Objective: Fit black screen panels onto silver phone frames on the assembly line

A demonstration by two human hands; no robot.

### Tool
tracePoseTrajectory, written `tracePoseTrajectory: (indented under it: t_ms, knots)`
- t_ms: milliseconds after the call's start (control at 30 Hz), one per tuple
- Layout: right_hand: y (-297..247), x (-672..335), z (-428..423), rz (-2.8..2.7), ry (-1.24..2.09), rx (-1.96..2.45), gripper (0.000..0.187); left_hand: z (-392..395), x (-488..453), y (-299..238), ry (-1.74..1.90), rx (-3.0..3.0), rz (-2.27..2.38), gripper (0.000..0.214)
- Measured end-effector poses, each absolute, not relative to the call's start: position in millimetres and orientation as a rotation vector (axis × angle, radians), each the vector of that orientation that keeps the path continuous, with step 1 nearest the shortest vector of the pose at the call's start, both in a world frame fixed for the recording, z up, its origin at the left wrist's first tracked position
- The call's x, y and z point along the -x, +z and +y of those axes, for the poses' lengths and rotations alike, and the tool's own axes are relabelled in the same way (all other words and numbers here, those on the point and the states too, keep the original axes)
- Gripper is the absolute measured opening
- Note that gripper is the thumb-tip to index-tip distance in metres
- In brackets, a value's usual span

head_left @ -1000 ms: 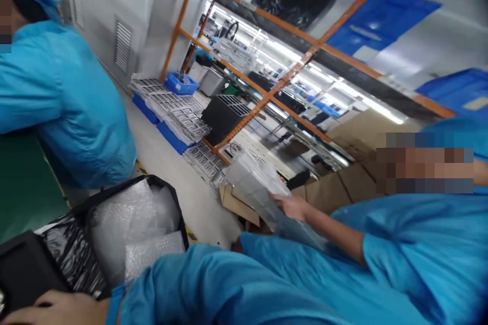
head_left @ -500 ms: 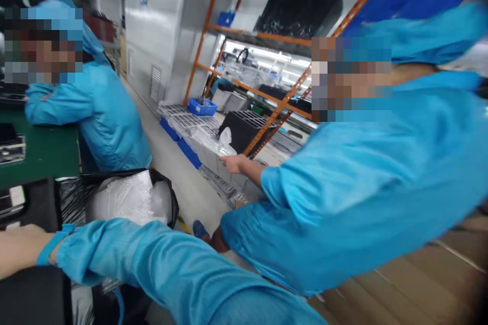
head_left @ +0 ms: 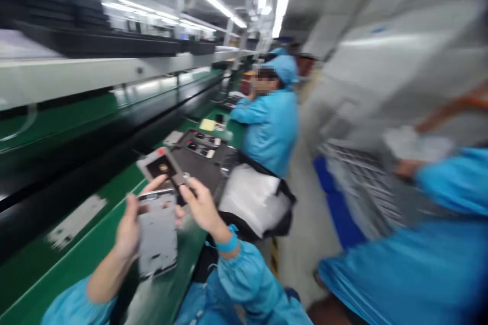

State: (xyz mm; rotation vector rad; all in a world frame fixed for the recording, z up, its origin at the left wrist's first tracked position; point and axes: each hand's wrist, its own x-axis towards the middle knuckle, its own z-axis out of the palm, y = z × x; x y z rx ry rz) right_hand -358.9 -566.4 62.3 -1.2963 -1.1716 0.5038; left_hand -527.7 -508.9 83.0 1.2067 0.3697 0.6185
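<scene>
My left hand (head_left: 128, 226) is wrapped around a silver phone frame (head_left: 158, 231), its flat grey back turned toward me. The thumb lies along the left side, and fingertips show at the far edges. Close to the frame's upper right corner, my right hand (head_left: 202, 205) has its thumb and forefinger closed together; blur hides what they pinch. Just beyond both hands is a grey plate with a dark middle and a red mark (head_left: 162, 165). A black tray (head_left: 206, 170) behind the right hand carries several phone parts (head_left: 202, 147).
A green bench (head_left: 91, 259) runs along a conveyor line, with a pale plate (head_left: 76, 221) on its left. A black-lined bin with bubble wrap (head_left: 253, 198) stands right of the tray. One co-worker (head_left: 272, 122) sits ahead; another's blue sleeve (head_left: 457, 177) is at right.
The view has swung left from the aisle to the bench. My right hand has come from the black tray to beside the phone frame, and my left hand is now visible holding that frame.
</scene>
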Motion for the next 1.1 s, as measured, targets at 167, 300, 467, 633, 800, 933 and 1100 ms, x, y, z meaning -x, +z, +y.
tracePoseTrajectory:
  t_ms: [167,300,467,633,800,933,1100]
  knots:
    - [75,389,-552,-1.201,0.335,1.159,0.050,-516,556,59,0.831,-1.374,0.439,0.096]
    - [93,410,-537,-1.203,0.332,1.060,0.043,-505,553,46,1.083,-1.810,0.417,0.077]
    - [103,424,-513,-1.092,0.323,1.029,0.039,-493,559,42,1.060,-2.127,0.426,0.082]
    - [105,414,-494,-1.134,0.370,0.990,0.036,-475,574,55,1.178,-2.241,0.407,0.080]
    - [36,424,-478,-1.360,0.395,1.421,0.027,-433,611,67,1.451,-1.815,0.739,0.079]
    - [-37,458,-471,-1.625,0.590,1.751,0.018,-420,629,74,1.471,-1.421,0.704,0.086]
    - [-49,465,-463,-1.666,0.600,1.753,0.018,-434,631,88,1.137,-1.129,0.467,0.096]
